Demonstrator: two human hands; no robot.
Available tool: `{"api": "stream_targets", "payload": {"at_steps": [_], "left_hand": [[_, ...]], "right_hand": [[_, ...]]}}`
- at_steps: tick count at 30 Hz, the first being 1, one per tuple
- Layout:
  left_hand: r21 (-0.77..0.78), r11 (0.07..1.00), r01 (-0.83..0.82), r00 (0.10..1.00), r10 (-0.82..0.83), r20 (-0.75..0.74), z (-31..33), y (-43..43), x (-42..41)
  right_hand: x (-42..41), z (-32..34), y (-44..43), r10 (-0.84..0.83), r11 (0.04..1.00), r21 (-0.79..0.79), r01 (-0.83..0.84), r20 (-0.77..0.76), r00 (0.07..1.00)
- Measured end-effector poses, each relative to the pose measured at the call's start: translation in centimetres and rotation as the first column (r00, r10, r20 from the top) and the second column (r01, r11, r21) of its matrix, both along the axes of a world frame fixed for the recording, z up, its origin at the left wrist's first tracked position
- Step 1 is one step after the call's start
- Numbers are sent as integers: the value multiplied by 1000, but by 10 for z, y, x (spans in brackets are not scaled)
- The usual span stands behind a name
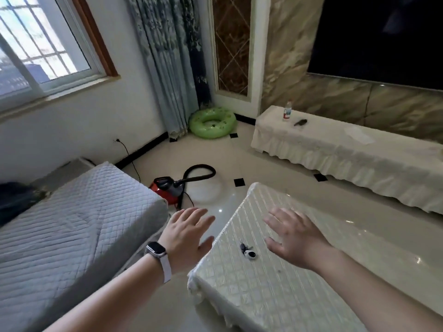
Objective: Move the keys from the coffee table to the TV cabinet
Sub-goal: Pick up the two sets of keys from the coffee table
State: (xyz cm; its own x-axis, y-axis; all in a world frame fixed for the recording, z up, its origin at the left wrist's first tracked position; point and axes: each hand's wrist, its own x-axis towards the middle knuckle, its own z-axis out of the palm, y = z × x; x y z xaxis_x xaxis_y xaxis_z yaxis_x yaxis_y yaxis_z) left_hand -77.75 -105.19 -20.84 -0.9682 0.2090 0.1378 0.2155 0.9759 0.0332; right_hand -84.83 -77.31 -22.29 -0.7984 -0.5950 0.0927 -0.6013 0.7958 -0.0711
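The keys, a small black and white bunch, lie on the coffee table, which wears a pale quilted cover. My right hand hovers just right of the keys, fingers spread, holding nothing. My left hand, a watch on its wrist, hangs open over the gap left of the table's edge. The TV cabinet, draped in a cream cloth, runs along the far right wall under a dark TV screen.
A bottle and a small dark object sit on the cabinet's left end. A grey quilted sofa fills the left. A red vacuum cleaner with its hose and a green swim ring lie on the tiled floor.
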Motion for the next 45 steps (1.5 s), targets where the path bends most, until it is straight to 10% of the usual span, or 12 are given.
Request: {"api": "stream_targets", "payload": {"at_steps": [16, 27, 45], "left_hand": [[14, 963, 270, 934, -265, 239, -86, 62, -184], [149, 956, 254, 821, -294, 489, -311, 74, -250], [144, 942, 304, 791, -333, 513, -545, 67, -249]], "right_hand": [[-91, -102, 67, -240, 971, 78, 226, 326, 914], [-132, -302, 54, -445, 889, 170, 425, 538, 716], [-213, -534, 70, -547, 828, 160, 538, 448, 708]]}}
